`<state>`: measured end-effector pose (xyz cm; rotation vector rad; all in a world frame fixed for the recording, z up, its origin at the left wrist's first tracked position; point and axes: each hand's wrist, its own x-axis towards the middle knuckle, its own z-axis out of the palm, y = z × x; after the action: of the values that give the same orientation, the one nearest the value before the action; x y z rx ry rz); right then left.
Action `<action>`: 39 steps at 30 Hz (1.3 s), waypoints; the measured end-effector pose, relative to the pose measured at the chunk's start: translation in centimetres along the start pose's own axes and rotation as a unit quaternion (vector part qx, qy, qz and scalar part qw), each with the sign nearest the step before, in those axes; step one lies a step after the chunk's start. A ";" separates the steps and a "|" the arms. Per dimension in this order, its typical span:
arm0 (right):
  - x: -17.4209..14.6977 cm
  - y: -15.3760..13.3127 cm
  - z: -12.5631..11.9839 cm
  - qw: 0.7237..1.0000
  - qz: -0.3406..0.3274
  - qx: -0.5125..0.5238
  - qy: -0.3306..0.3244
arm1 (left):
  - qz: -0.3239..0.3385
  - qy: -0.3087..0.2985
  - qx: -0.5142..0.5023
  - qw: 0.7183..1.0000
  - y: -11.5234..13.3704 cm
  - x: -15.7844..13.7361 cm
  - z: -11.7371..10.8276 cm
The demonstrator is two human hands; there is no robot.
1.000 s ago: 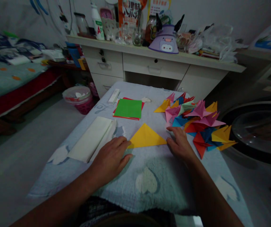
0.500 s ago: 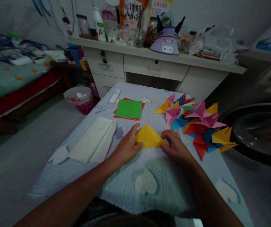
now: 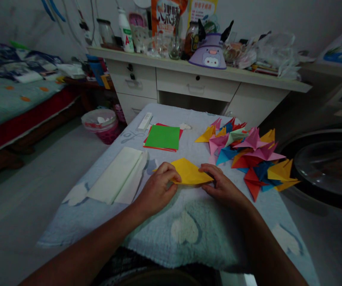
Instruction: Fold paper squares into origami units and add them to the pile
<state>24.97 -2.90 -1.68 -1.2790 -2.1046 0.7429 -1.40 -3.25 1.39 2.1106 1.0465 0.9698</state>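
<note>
A folded sheet of yellow origami paper (image 3: 189,171) lies between my two hands above the cloth-covered table. My left hand (image 3: 160,186) pinches its near left edge between thumb and curled fingers, and a small yellow tip pokes out beyond the knuckles. At the paper's right corner, my right hand (image 3: 220,184) has its thumb below and its fingers on top. Beyond the yellow paper sits a stack of square coloured sheets (image 3: 162,137), green on top with red showing beneath. To the right lies a pile of folded paper cranes (image 3: 250,149) in several colours.
A folded pale paper (image 3: 115,172) rests left of my hands, with a small white box (image 3: 144,121) farther back. Behind the table stands a white desk (image 3: 196,83) crowded with jars and bags. A pink bin (image 3: 107,129) is on the floor; a washing machine (image 3: 323,159) stands right.
My left hand has shifted from the paper's left corner to its near left edge, fingers now curled over it. The yellow paper has tilted and its near edge is slightly raised.
</note>
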 end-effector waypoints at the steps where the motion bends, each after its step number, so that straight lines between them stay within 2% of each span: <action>1: -0.1 -0.1 -0.1 1.000 0.007 0.016 -0.001 | 0.013 0.004 0.002 1.000 0.1 -0.1 -0.2; 4: -0.4 -0.7 -0.8 0.995 0.038 0.088 -0.013 | 0.049 0.008 0.017 0.999 0.1 -0.4 -0.7; 8: -0.4 -1.9 -1.5 0.976 0.082 0.203 -0.022 | 0.100 -0.010 0.030 0.995 -0.3 -0.9 -1.1; 13: -0.3 -1.7 -1.5 0.965 0.092 0.240 0.053 | 0.143 -0.018 0.057 0.988 -0.8 -1.5 -1.3; 18: -0.6 -0.8 -1.7 0.956 0.065 0.266 0.104 | 0.127 0.014 0.109 0.986 -1.1 -1.4 -1.0; 20: -0.6 -1.0 -1.8 0.961 0.071 0.254 0.083 | 0.099 0.012 0.132 0.986 -1.5 -1.3 -0.6; 22: -0.5 -1.4 -1.9 0.969 0.091 0.230 0.027 | 0.074 -0.004 0.161 0.984 -2.0 -1.3 -0.3; 24: -0.2 -1.7 -1.8 0.977 0.099 0.187 -0.031 | 0.067 -0.020 0.192 0.979 -2.6 -1.4 0.0; 26: 0.0 -1.9 -1.5 0.987 0.081 0.127 -0.055 | 0.069 -0.034 0.211 0.974 -3.1 -1.5 0.1; 29: 0.1 -1.6 -1.2 0.999 0.037 0.025 -0.024 | 0.069 -0.047 0.217 0.972 -3.3 -1.8 -0.1; 33: 0.1 -1.7 -1.0 0.998 0.009 -0.065 0.020 | 0.086 -0.052 0.227 0.969 -2.8 -2.1 0.0; 36: 0.0 -2.4 -0.6 0.997 -0.005 -0.077 0.005 | 0.099 -0.052 0.253 0.961 -2.6 -2.1 0.4; 39: -0.2 -2.9 0.2 0.994 -0.047 -0.095 -0.023 | 0.096 -0.043 0.277 0.955 -2.9 -2.0 0.7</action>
<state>23.22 -4.20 0.18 -1.2589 -2.3012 0.5480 -2.84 -3.52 -1.90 2.7263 1.1856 0.7131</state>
